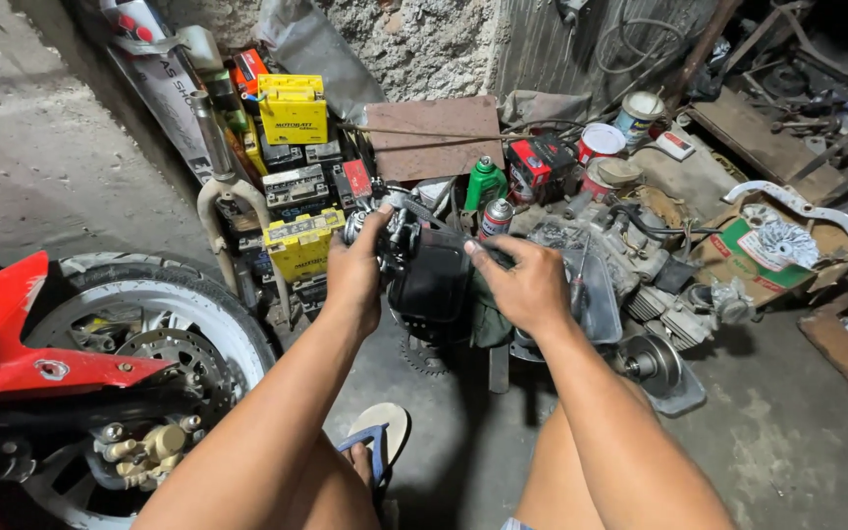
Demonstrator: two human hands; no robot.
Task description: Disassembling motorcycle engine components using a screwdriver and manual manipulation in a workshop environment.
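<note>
A black motorcycle part [432, 280] with a metal fitting at its upper left is held up over the floor by both hands. My left hand [355, 275] grips its left side, by the metal fitting [385, 221]. On the top right edge rests my right hand [525, 285], fingers closed around the part and a dark green rag [488, 319] under it. A toothed sprocket [424, 355] shows just below the part.
A red motorcycle's front wheel [164, 329] and fender [22, 344] fill the left. Yellow and grey batteries [293, 113] stack against the wall. Spray cans [488, 191], tins, an engine block [630, 270] and a cardboard box [763, 260] crowd the right. My sandalled foot [377, 442] is below.
</note>
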